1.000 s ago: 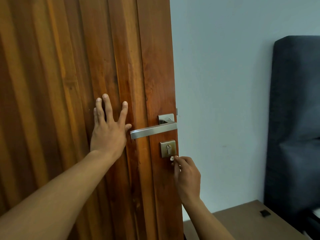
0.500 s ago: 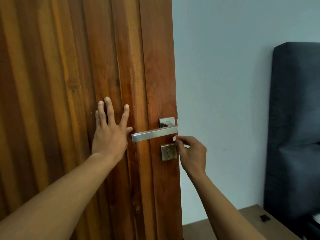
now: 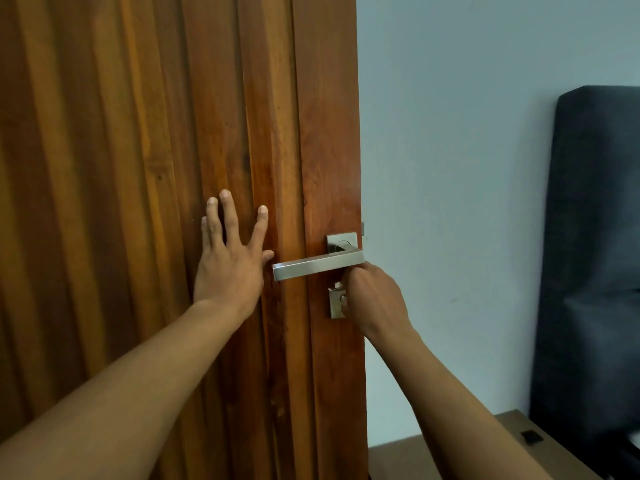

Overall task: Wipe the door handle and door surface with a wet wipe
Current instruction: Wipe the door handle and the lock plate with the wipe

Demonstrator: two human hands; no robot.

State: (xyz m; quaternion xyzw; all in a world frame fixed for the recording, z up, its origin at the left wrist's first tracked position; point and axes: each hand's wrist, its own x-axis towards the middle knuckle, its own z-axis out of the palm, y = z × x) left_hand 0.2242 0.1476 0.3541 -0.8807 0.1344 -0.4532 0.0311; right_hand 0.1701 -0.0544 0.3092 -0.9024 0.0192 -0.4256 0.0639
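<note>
Bracing the wooden door is the left hand, laid flat against the slats with fingers spread and nothing held; judged from its placement, it is there to stop the open door swinging while pressure is applied near the free edge. The metal door handle lies at about three o'clock from that hand, its lever running level toward the thumb, which sits just beside the lever's tip.

At about five o'clock from the lever's pivot, the right hand is curled tight, knuckles touching the lever's underside and covering part of the lock plate. A small scrap of white, taken to be the wet wipe, peeps out at the hand's nine o'clock side; most of it is hidden inside the clenched fingers, so its fold cannot be made out.

The underside of the handle and the plate appear to be the part being wiped. The broad door surface is judged not yet covered.
</note>
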